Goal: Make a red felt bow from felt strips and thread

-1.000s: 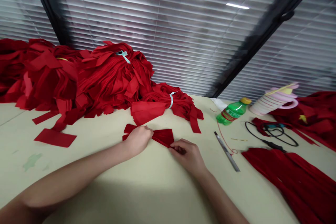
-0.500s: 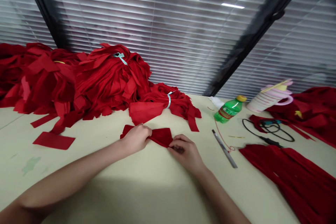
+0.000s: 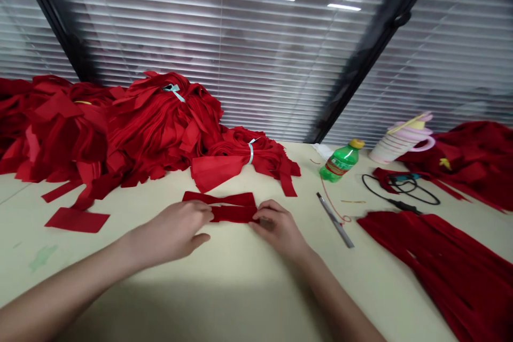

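Note:
A small folded piece of red cloth (image 3: pixel 228 206) lies flat on the pale table (image 3: pixel 240 288) in front of me. My left hand (image 3: pixel 176 232) rests on its left end with the fingers stretched out and lying flat. My right hand (image 3: pixel 276 227) pinches the right end of the same piece, fingers curled together. Both forearms reach in from the bottom edge.
A big heap of tied red cloth bundles (image 3: pixel 120 123) fills the back left. A loose red rectangle (image 3: pixel 76 220) lies at left. To the right: a metal ruler (image 3: pixel 334 220), a green bottle (image 3: pixel 340 160), a black cable (image 3: pixel 401 192), a pink cup stack (image 3: pixel 403 139), and red garments (image 3: pixel 444 262).
The red piece, pinched into a bow shape before, now lies folded flat as a strip. My left hand has unclenched and slid back left; the view shifted slightly.

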Tool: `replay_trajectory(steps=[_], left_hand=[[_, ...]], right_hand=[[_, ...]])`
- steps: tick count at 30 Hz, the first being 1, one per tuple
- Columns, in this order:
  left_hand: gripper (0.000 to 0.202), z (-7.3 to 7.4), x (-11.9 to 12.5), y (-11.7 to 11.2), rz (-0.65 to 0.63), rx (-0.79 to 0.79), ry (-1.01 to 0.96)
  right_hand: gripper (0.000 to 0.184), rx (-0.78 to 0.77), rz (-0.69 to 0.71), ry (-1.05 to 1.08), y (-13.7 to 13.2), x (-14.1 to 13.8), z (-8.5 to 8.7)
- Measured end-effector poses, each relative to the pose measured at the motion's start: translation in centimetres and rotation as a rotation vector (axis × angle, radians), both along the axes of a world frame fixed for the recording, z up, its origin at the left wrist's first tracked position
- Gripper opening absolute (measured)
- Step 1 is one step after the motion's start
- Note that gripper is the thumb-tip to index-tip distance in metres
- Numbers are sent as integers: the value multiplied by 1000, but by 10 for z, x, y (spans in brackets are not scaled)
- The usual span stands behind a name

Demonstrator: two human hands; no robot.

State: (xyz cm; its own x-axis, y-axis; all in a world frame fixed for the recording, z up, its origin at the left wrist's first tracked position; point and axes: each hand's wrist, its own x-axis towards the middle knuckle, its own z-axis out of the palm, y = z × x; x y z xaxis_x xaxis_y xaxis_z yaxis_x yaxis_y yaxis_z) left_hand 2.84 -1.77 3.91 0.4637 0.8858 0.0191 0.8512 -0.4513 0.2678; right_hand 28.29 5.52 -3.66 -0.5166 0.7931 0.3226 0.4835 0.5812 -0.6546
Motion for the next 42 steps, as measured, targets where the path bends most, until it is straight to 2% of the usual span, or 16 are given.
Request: replay_trajectory(steps=[2, 5, 7, 9, 16, 19, 23, 27, 34, 39, 42], left_hand=[[38, -21, 5, -11, -35, 22, 23], [62, -53, 10, -22, -21, 138, 62], [65, -68, 11, -26, -12, 186, 90], [65, -76, 10, -27, -12, 198, 106], [64, -78, 9, -28, -27, 196, 154], [61, -77, 12, -31, -12, 213, 166], [49, -72, 16, -35, 44, 228, 132], [32, -71, 15, -30, 43, 233, 49], [23, -82, 6, -18, 43, 302, -126], [21, -81, 6, -16, 14, 321, -134], [22, -79, 6, -14, 37, 271, -168]], right_hand=[[9, 46, -28, 21, 0, 0, 0], [12, 107, -58, 42, -1, -2, -1], [12, 138, -60, 39, -3, -4, 0], [13, 149, -42, 16, -4, -9, 2], [21, 215, 70, -285, -15, -45, 4], [24, 252, 98, -334, -22, -56, 1], [21, 218, 110, -299, -32, -57, 1], [18, 138, 109, -233, -37, -52, 1], [10, 43, 116, -150, -32, -49, -2], [20, 17, 92, -186, -30, -49, -1], [9, 63, 112, -187, -29, -49, -3]])
